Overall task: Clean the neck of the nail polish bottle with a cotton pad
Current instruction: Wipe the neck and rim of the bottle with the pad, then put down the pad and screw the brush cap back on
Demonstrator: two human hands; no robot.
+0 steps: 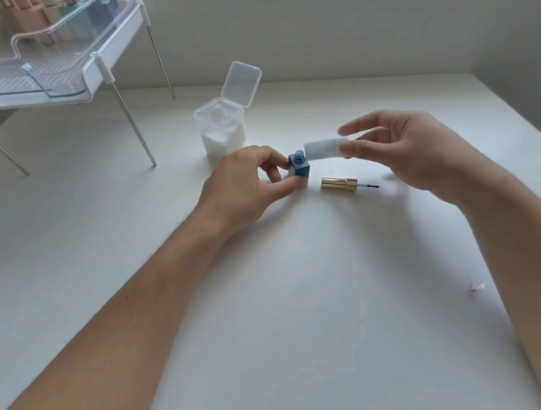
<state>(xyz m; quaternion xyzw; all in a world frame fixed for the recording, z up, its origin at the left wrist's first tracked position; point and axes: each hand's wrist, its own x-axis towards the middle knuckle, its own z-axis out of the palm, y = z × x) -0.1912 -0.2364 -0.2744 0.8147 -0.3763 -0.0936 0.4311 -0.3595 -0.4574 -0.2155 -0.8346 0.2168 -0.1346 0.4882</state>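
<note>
A small square blue nail polish bottle (300, 170) stands upright on the white table (272, 303), uncapped, its threaded neck bare. My left hand (244, 187) grips the bottle's left side with thumb and fingers. My right hand (403, 152) pinches a white cotton pad (323, 148) by its right end; the pad's left end hangs just right of the neck, close to it. The gold cap with its brush (343, 184) lies flat on the table to the right of the bottle.
A clear plastic box of cotton pads (222, 127) stands open behind the bottle, lid tipped back. A clear organiser shelf on thin metal legs (51, 70) with polish bottles fills the far left. A small pink scrap (477, 286) lies near the table's right edge.
</note>
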